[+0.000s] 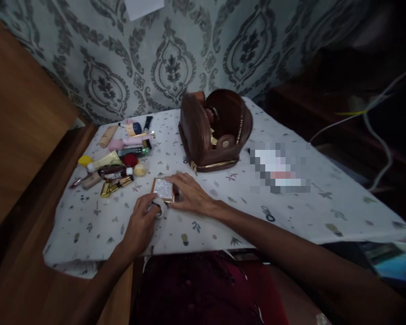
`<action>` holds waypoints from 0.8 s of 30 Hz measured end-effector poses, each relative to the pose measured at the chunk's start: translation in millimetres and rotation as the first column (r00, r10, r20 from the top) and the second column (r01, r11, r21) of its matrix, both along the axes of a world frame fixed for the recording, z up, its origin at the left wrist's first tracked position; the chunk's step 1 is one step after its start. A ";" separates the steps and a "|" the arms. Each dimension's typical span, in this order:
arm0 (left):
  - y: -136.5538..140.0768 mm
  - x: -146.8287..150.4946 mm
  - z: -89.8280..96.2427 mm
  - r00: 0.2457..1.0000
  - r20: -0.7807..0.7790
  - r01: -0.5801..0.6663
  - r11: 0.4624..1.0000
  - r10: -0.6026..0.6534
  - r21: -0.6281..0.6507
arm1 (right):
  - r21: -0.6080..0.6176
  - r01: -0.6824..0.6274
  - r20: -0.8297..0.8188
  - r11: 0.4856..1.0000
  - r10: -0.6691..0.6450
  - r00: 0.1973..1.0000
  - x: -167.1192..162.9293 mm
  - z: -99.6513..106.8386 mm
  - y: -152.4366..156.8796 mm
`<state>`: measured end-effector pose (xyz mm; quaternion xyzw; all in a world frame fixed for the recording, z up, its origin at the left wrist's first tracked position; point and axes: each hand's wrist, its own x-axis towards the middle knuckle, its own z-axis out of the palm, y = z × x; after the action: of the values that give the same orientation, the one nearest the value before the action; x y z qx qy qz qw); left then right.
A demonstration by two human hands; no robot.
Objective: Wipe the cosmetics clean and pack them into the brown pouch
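Observation:
A square case like a compact, with a glittery silver top and gold rim [163,189], lies near the front of the table. My right hand [189,192] grips its right side, thumb at the near edge and fingers at the far edge. My left hand [142,216] is closed on a crumpled white cloth [161,207] at the case's near left edge. Whether it is cloth or tissue I cannot tell. Behind my hands stands a brown handbag [214,131], its zipped top wide apart and a few things showing inside.
Several cosmetics lie in a group at the left, among them a dark bottle [113,172], a pink brush [130,142] and a gold tube [105,188]. A blurred-out flat object [279,169] is at the right on the patterned tablecloth [223,230]. A white cable [380,135] hangs beyond.

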<state>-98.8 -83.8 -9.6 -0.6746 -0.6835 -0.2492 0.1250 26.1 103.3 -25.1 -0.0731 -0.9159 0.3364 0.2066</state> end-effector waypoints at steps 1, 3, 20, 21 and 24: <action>-2.0 -2.4 -0.7 1.000 0.015 -0.026 1.000 0.025 0.011 | -0.011 -0.007 -0.029 1.000 0.006 1.000 -0.2 -0.4 -0.4; -3.4 -6.8 1.9 0.995 0.068 -0.075 0.997 0.073 0.029 | -0.055 -0.004 -0.089 0.998 0.000 0.996 -0.2 0.8 -0.8; 36.7 -11.4 33.5 0.945 0.311 -0.111 0.994 0.098 0.025 | -0.469 -0.034 -0.026 0.883 0.024 0.999 9.2 28.5 -1.2; 36.6 -11.8 31.9 0.948 0.304 -0.105 0.994 0.093 0.025 | -0.451 -0.035 -0.027 0.892 0.025 0.999 9.4 28.2 -1.2; 35.1 -11.9 28.7 0.957 0.277 -0.098 0.994 0.084 0.038 | -0.421 -0.042 -0.041 0.906 0.027 0.999 8.3 25.4 -3.9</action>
<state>-110.7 -48.8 19.2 -0.5979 -0.7178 -0.3521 0.0576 34.3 99.4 0.3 -0.0941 -0.8192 0.5308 0.1954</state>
